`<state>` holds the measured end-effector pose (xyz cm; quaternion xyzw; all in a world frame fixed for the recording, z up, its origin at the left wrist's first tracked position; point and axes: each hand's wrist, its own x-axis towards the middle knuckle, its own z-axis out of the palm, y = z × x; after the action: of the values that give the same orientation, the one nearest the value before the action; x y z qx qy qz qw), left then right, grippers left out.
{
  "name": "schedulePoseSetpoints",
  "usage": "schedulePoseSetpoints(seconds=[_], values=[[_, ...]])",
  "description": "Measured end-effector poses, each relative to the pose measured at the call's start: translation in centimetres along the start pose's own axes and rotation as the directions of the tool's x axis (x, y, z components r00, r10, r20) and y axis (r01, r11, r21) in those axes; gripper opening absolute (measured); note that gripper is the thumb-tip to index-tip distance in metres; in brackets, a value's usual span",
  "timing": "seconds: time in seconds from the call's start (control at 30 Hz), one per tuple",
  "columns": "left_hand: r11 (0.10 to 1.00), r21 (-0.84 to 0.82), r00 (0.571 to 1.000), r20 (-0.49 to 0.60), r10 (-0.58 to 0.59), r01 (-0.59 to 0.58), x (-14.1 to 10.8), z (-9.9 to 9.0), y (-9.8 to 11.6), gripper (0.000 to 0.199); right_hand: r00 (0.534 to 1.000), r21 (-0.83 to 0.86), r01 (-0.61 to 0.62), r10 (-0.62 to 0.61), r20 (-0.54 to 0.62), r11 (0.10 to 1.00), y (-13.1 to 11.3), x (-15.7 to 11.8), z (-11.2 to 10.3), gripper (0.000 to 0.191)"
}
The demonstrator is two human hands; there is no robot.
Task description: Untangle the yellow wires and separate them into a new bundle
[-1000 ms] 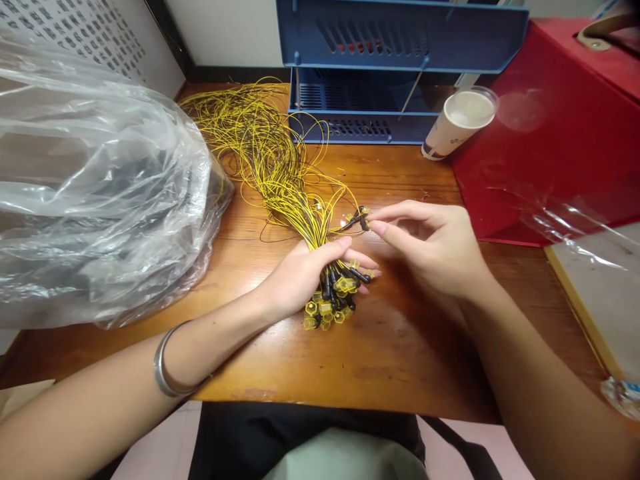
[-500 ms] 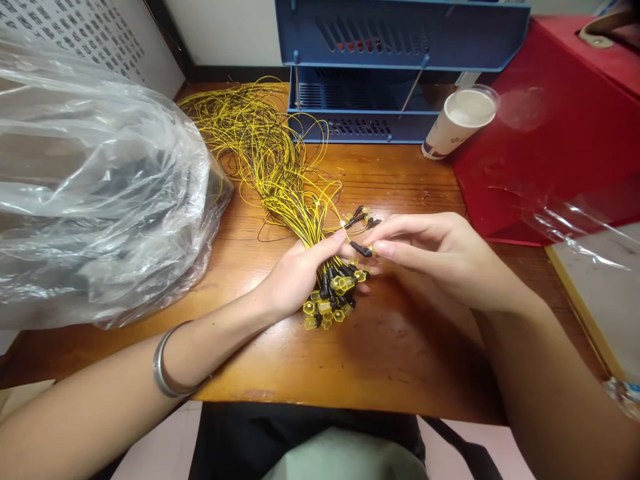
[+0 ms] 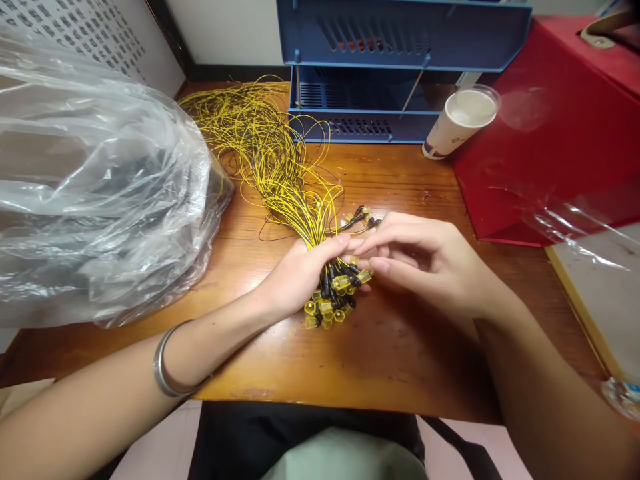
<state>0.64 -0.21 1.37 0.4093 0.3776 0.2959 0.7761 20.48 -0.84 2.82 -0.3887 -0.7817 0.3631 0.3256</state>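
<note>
My left hand (image 3: 303, 277) holds a big bunch of thin yellow-and-black wires (image 3: 300, 212). Past it, a few black, yellow-tipped ends (image 3: 358, 217) aren't in yet. Beside it, my right hand (image 3: 440, 257): can't tell if it's pinching.

Wires (image 3: 280, 143) are laid on the table (image 3: 280, 373), with a bag (image 3: 110, 200) set to their left. A rack (image 3: 400, 40) is placed behind; by its right end, a cup (image 3: 457, 127) is stood left of a box (image 3: 555, 153). The wires' near end is held in the left hand (image 3: 297, 277), beside the right hand (image 3: 430, 260).
</note>
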Motion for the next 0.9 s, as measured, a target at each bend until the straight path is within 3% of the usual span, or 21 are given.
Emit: schedulePoseSetpoints(seconds=[0.17,0.33,0.4,0.47,0.53,0.6,0.77,0.9], values=[[0.987,0.057,0.987,-0.049,0.154,-0.151,0.2,-0.1,-0.2,0.038,0.986,-0.265,0.162,-0.142,0.093,0.951,0.3,-0.1,0.6,0.022],[0.987,0.064,0.989,-0.030,0.147,-0.145,0.1,-0.2,-0.3,0.037,0.980,-0.243,0.188,-0.163,0.118,0.952,0.0,-0.2,0.4,0.017],[0.993,0.040,0.993,-0.010,0.114,-0.113,0.1,-0.3,-0.4,0.038,0.987,-0.230,0.159,-0.151,0.053,0.960,0.2,-0.1,0.1,0.016],[0.998,0.004,0.998,0.009,0.062,-0.062,0.2,-0.5,-0.5,0.039,0.985,-0.258,0.082,-0.117,-0.124,0.963,0.7,0.0,-0.4,0.016],[1.000,-0.020,1.000,0.028,0.015,-0.014,0.2,-0.7,-0.5,0.039,0.949,-0.351,-0.057,-0.058,-0.310,0.935,1.6,0.1,-0.9,0.015],[1.000,-0.018,0.999,0.032,-0.006,0.006,0.2,-0.7,-0.4,0.038,0.919,-0.440,-0.171,-0.018,-0.394,0.881,2.7,0.2,-1.3,0.014],[1.000,-0.006,1.000,0.017,-0.021,0.021,0.0,-0.5,-0.2,0.038,0.961,-0.564,-0.219,0.075,-0.268,0.796,4.1,0.3,-1.1,0.029],[0.999,-0.033,0.999,0.032,-0.015,0.016,0.1,-0.4,-0.2,0.036,0.963,-0.581,-0.246,0.127,-0.238,0.776,4.1,0.6,0.0,0.028]])
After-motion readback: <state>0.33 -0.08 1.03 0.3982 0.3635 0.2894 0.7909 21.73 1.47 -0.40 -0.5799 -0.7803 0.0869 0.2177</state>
